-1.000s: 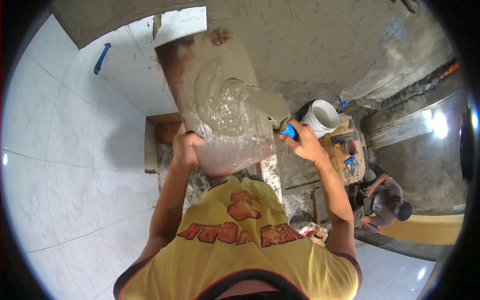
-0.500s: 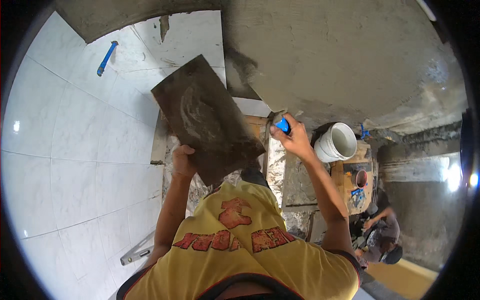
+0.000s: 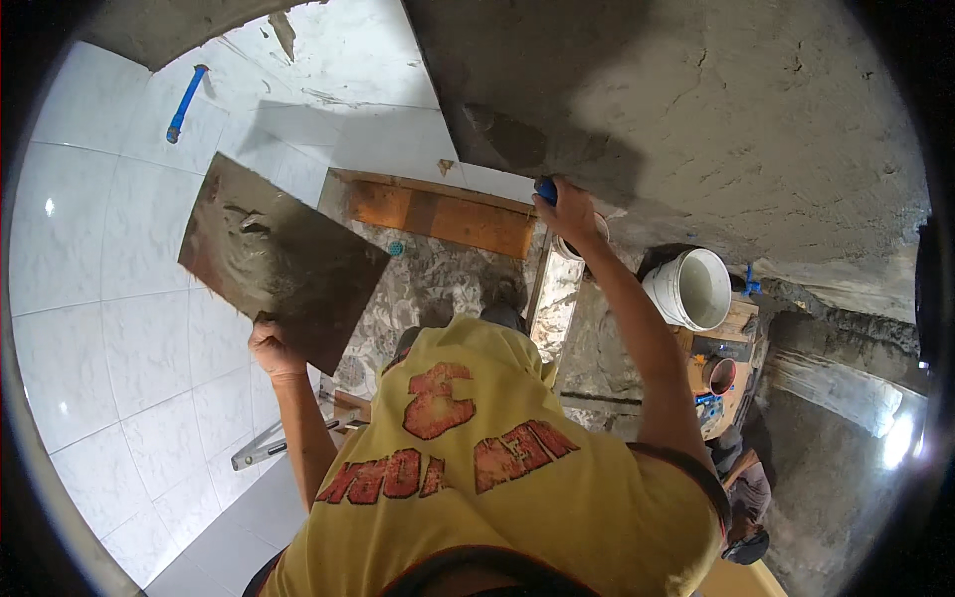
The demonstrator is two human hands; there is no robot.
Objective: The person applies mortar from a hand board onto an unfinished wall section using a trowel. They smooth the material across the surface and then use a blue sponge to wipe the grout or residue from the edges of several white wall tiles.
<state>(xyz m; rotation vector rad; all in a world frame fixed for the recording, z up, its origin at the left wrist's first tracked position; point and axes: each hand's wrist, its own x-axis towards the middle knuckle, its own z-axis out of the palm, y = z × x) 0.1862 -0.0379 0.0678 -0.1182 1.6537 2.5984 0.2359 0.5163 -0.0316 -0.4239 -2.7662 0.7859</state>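
Observation:
My left hand (image 3: 277, 350) is closed on the near edge of a dark rectangular mortar board (image 3: 333, 284), which is held out over the left side. Wet grey mortar (image 3: 261, 254) is smeared and heaped on its upper face. My right hand (image 3: 579, 217) is wrapped round the blue handle of a tool (image 3: 545, 190), close to the lower edge of the cement-coated wall (image 3: 736, 119). The tool's working end cannot be made out. White marbled tiles (image 3: 383, 149) cover the wall ahead, left of the cement coat.
A white bucket (image 3: 694, 289) stands right of my arm, with a second pail (image 3: 597, 234) partly behind my hand. An orange-brown plank (image 3: 438, 214) lies along the wall foot. A blue pipe (image 3: 187, 104) sticks out of the tiles. Another person (image 3: 751, 502) is at the lower right.
The mortar board has swung left and turned, away from my right hand, and its mortar heap now shows. My right hand has moved slightly up, still gripping the blue handle. The view has shifted.

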